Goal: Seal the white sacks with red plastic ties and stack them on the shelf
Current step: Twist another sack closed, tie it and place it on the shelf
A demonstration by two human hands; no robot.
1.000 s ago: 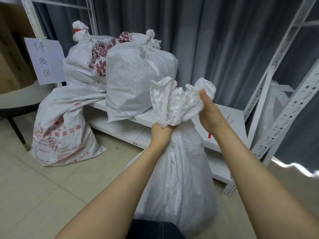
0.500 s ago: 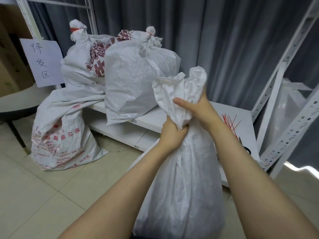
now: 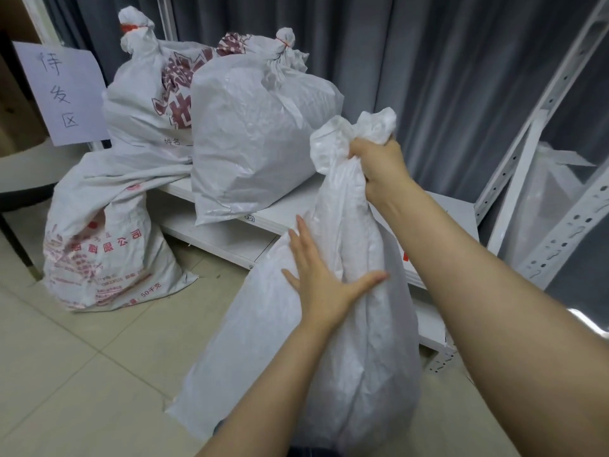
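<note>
The white sack (image 3: 329, 341) stands on the floor at the shelf's (image 3: 230, 239) front edge. Its neck is bunched tight in the right hand (image 3: 379, 163), and the left hand (image 3: 319, 278) lies flat and open against its side. It looks gathered but not yet tied; next, I'd judge, that neck needs a red tie (image 3: 284, 44) like those closing the tied sacks (image 3: 257, 143) at the shelf's left end.

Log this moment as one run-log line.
right grip: holds sack by bunched neck | left grip: flat on sack side | seal: no tie seen | shelf: two tied sacks
</note>
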